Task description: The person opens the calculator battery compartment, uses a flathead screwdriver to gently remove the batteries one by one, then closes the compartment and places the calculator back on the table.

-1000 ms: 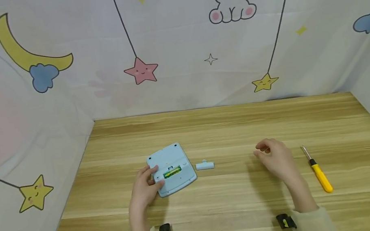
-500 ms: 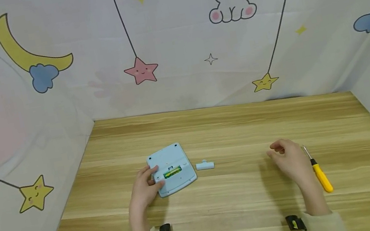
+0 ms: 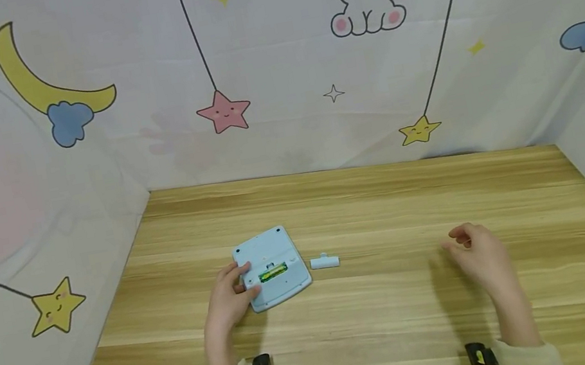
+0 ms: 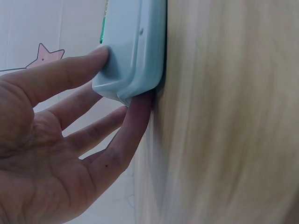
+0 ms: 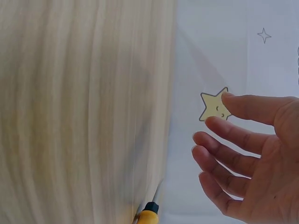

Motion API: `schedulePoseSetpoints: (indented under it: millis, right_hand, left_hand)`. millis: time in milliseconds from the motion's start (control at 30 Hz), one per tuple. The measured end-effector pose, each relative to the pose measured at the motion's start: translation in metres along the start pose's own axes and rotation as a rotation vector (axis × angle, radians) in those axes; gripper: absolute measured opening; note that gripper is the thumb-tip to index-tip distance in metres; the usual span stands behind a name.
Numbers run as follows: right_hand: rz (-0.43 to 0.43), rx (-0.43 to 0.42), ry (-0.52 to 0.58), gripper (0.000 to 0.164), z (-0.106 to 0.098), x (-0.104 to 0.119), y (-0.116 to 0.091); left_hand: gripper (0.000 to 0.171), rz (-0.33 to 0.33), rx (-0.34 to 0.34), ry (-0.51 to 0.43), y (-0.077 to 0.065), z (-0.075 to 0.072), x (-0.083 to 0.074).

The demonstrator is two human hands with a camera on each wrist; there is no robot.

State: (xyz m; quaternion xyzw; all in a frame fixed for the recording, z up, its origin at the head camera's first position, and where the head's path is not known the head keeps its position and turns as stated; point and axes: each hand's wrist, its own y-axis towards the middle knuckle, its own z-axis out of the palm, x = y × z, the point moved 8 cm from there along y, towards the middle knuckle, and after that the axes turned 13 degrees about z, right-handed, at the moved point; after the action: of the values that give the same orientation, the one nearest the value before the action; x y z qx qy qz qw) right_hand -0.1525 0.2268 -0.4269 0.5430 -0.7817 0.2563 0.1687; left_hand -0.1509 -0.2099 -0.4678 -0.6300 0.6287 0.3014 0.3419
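Note:
A light blue calculator (image 3: 265, 254) lies face down on the table. Its battery compartment is uncovered, and a green battery (image 3: 274, 272) shows inside. My left hand (image 3: 227, 298) grips its left edge; in the left wrist view the thumb (image 4: 88, 65) presses the upper side and another finger is tucked under the edge. Right of the calculator lies the small light blue battery cover (image 3: 325, 262). My right hand (image 3: 482, 257) hovers over the right part of the table, fingers loosely bent and holding nothing. The yellow-handled screwdriver (image 5: 148, 215) is below it, hidden by the hand and forearm in the head view.
The wood-grain table (image 3: 356, 210) is bordered by a white printed cloth (image 3: 295, 130) at the back and on both sides. Black camera mounts (image 3: 482, 356) sit at both wrists.
My right hand has moved right and slightly toward me, and now covers the screwdriver in the head view. The left hand, calculator and battery cover have stayed put.

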Motion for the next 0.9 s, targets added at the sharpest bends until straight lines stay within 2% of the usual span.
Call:
schedulePoseSetpoints:
  millis: [233,900]
  right_hand:
    - [0.007,-0.017,-0.009,0.042,-0.005,-0.010,-0.002]
    - [0.022,-0.125,-0.046,0.040,-0.022,-0.044,-0.003]
  left_hand:
    - [0.054,0.001,-0.003,0.002,0.000,0.000,0.001]
    - [0.053,0.005,-0.004,0.003,0.001,0.001,0.002]
